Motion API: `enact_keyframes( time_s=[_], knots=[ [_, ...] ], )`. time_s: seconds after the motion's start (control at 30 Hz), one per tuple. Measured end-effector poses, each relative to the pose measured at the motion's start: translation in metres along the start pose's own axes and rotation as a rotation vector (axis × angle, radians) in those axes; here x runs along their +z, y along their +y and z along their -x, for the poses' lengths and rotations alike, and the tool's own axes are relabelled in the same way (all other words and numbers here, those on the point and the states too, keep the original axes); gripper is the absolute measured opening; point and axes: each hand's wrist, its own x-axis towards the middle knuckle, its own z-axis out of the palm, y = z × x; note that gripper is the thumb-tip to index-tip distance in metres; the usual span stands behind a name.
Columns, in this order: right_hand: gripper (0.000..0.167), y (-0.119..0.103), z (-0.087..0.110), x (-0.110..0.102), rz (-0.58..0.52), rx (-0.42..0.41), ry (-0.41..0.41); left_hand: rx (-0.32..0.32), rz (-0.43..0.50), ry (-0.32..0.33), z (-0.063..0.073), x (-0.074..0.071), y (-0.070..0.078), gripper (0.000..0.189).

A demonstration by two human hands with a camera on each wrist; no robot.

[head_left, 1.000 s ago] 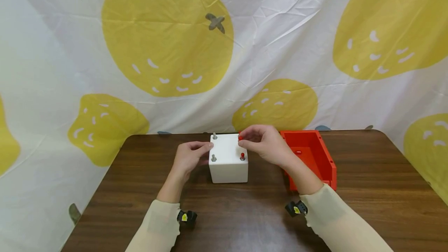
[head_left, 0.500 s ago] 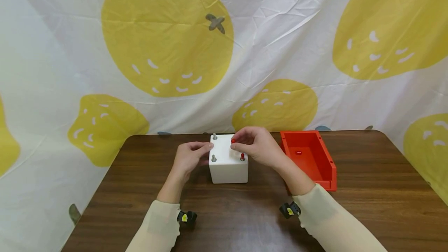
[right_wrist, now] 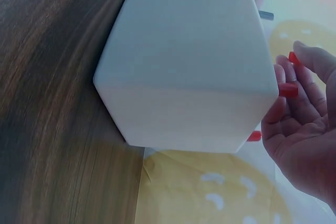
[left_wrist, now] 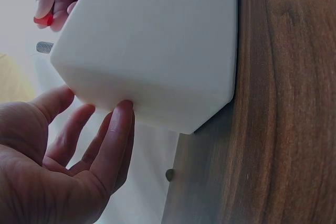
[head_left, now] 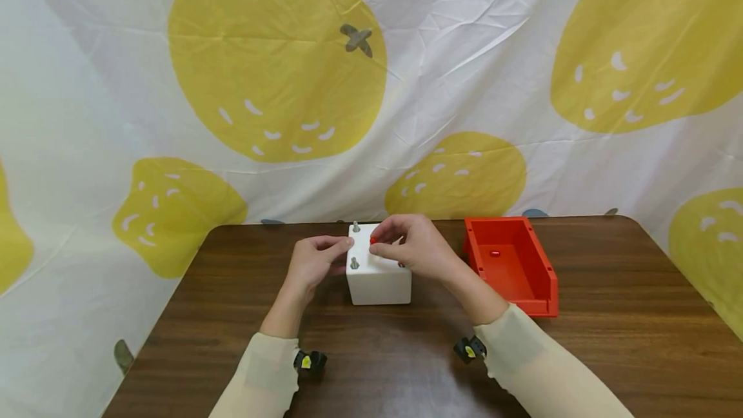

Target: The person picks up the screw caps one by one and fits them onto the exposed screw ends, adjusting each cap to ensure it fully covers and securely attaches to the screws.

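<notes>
A white block (head_left: 380, 288) stands on the table with upright threaded bolts at its top corners. Bare metal shows on the far-left bolt (head_left: 356, 227) and the near-left bolt (head_left: 355, 263). In the right wrist view, a red cap (right_wrist: 288, 90) and a second red cap (right_wrist: 254, 136) sit on the right-hand corners. Over the block's top, my right hand (head_left: 419, 247) pinches a small red cap (head_left: 373, 240) between thumb and fingertips. The thumb and fairly straight fingers of my left hand (head_left: 313, 260) touch the block's left side.
To the right of the block stands a red open-front bin (head_left: 540, 309), with one small red cap (head_left: 495, 253) lying inside. Behind the brown wooden table (head_left: 261, 379) hangs a white cloth (head_left: 441, 95) printed with yellow fruit.
My right hand has moved left from the block's far-right corner to above its middle, the red cap held in its fingertips. The left hand and the block have stayed in place.
</notes>
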Motion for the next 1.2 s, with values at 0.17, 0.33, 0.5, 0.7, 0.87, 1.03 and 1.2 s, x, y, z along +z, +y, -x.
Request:
enact_keyframes(
  time_s=[0.17,0.33,0.5,0.7,0.87,1.03,1.2],
  knots=[
    [0.012,-0.004,-0.002,0.005,0.041,-0.029,-0.008,0.005,0.003,-0.004,0.000,0.000,0.001,0.027],
    [0.013,-0.006,-0.004,0.010,0.060,-0.068,-0.031,0.009,-0.020,0.002,0.001,-0.001,0.001,0.027],
    [0.015,-0.007,-0.005,0.013,0.076,-0.089,-0.048,-0.002,-0.023,0.001,0.002,-0.001,0.002,0.025],
    [0.014,-0.006,-0.006,0.016,0.090,-0.085,-0.060,0.015,-0.014,-0.006,0.002,0.000,0.001,0.028],
    [0.014,-0.003,-0.007,0.019,0.081,-0.092,-0.064,0.020,-0.004,-0.013,0.002,0.000,0.000,0.028],
    [0.013,-0.002,-0.007,0.022,0.065,-0.099,-0.065,0.024,-0.007,-0.013,0.002,0.000,0.001,0.028],
    [0.013,-0.003,-0.007,0.024,0.050,-0.097,-0.066,0.026,-0.005,-0.011,0.003,0.000,0.002,0.027]
  ],
)
